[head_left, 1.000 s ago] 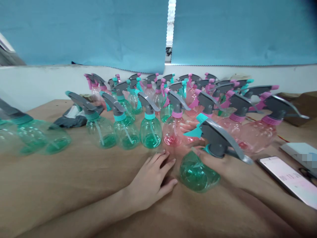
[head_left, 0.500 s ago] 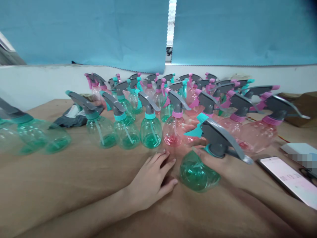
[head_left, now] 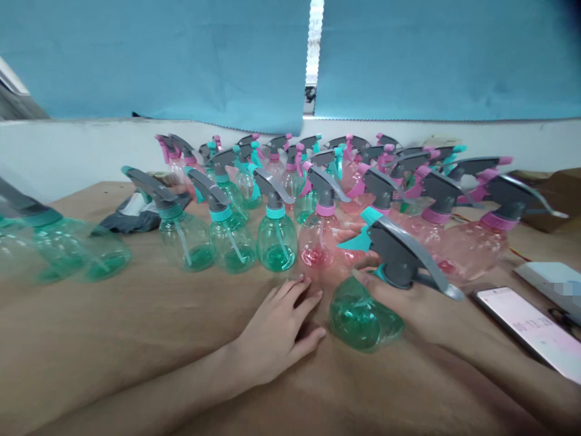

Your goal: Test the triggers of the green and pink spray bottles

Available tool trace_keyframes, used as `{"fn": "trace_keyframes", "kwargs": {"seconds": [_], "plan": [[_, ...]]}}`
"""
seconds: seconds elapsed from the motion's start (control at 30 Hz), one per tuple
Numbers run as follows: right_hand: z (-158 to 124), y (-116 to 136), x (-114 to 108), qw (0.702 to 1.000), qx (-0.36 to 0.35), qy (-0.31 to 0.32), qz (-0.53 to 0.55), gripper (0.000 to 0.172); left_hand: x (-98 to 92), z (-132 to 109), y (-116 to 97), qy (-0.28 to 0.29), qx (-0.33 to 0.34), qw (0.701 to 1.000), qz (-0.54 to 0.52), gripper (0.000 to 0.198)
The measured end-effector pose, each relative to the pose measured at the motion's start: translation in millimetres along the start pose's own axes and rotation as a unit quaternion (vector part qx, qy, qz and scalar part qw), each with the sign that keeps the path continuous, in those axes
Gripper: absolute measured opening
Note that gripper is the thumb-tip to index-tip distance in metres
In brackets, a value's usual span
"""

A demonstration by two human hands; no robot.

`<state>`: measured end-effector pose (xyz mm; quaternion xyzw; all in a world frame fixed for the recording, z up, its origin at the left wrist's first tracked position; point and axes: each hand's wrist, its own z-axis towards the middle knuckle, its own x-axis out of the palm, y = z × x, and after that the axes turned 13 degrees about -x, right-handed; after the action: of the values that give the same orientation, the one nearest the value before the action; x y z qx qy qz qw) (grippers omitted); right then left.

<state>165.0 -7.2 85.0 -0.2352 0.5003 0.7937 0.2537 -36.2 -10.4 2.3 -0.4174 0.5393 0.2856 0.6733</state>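
Note:
My right hand (head_left: 399, 300) is wrapped round the neck of a green spray bottle (head_left: 363, 318) with a grey trigger head (head_left: 399, 254) and teal nozzle. The bottle is tilted, its base towards me just above the brown table (head_left: 136, 327). My left hand (head_left: 279, 330) lies flat on the table to the left of the bottle, fingers stretched out and slightly apart, holding nothing. Just beyond my left fingertips stand a pink bottle (head_left: 318, 239) and a green bottle (head_left: 276, 239).
Several green and pink spray bottles (head_left: 318, 175) stand in rows across the back of the table. More green bottles (head_left: 68, 248) sit at the far left. A phone (head_left: 531, 330) and a white box (head_left: 551, 281) lie at the right. Dark cloth (head_left: 131, 215) lies behind the left bottles.

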Motion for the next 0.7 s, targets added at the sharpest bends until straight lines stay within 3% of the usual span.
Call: {"fn": "trace_keyframes", "kwargs": {"seconds": [0.43, 0.7], "plan": [[0.1, -4.7, 2.6, 0.999, -0.041, -0.026, 0.022, 0.023, -0.2, -0.3, 0.0, -0.001, 0.004, 1.000, 0.000, 0.052], [0.4, -4.8, 2.6, 0.998, -0.048, -0.006, 0.036, 0.022, -0.3, 0.5, 0.4, -0.006, 0.004, 1.000, -0.002, 0.051]]}}
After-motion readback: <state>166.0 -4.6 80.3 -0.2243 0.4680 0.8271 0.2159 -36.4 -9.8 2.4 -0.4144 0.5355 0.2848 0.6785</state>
